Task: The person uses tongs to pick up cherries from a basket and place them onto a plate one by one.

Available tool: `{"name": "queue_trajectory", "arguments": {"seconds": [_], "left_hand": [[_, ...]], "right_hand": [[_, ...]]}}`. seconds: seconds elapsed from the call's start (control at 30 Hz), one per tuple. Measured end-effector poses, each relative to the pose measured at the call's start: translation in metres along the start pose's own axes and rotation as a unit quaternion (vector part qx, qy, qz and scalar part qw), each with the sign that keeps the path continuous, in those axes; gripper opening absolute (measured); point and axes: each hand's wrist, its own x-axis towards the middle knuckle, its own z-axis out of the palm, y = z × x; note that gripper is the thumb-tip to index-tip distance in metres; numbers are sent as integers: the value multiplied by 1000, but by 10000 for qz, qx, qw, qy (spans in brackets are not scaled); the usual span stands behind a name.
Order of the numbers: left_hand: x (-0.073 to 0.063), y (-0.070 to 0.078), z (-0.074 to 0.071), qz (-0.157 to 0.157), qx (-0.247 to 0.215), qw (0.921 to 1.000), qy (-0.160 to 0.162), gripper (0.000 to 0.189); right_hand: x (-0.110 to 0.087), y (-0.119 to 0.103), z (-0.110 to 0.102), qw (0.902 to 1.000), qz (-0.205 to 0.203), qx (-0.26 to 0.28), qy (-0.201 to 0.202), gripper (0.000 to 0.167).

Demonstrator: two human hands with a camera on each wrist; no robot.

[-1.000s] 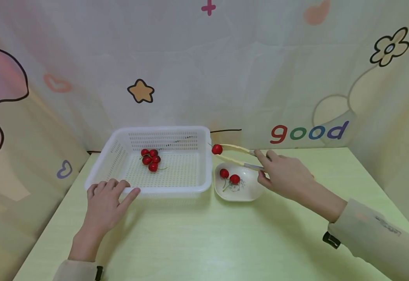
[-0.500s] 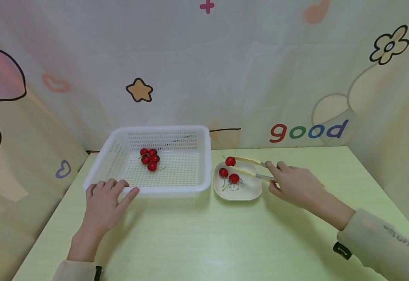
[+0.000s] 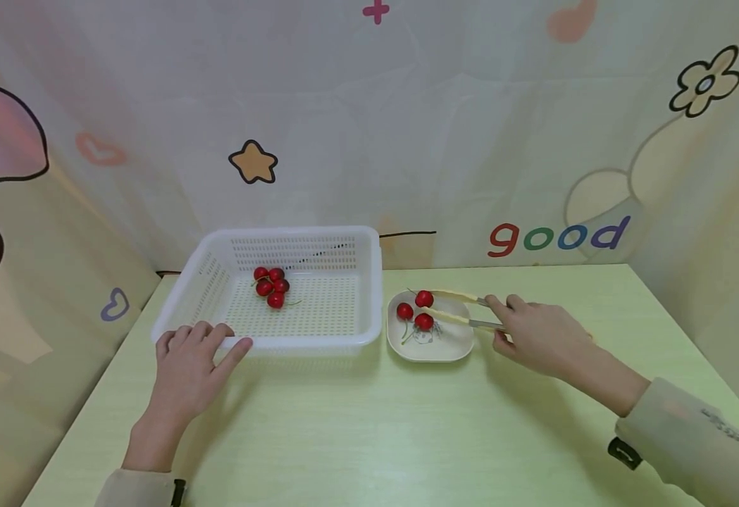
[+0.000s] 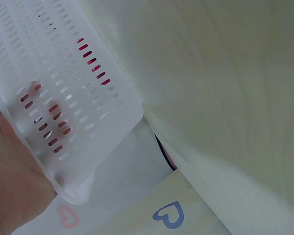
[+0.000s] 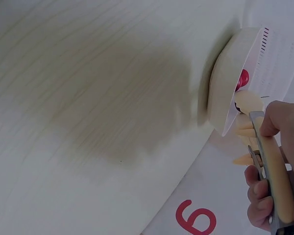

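From the head I'm looking forward and down to the far edge of the worktop (image 3: pixel 356 429); wrist cameras are peering close, left sharing the basket (image 3: pixel 318 343), right the dish (image 3: pixel 454 346).

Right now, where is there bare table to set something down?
Widest: the table in front of the basket and plate, between left hand and right hand. Another patch borders the right hand, toward the far right corner. Crowded: the plate, with cherries and tongs, and the narrow basket-plate gap.
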Motion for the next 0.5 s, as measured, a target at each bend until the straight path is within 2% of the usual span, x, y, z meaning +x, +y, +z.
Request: {"name": "queue_trajectory", "arguments": {"seconds": [0.5], "left_hand": [[-1, 0, 1, 35, 4, 10000, 80, 50]], "right_hand": [[-3, 4, -7, 9999, 51, 25, -159, 48]]}}
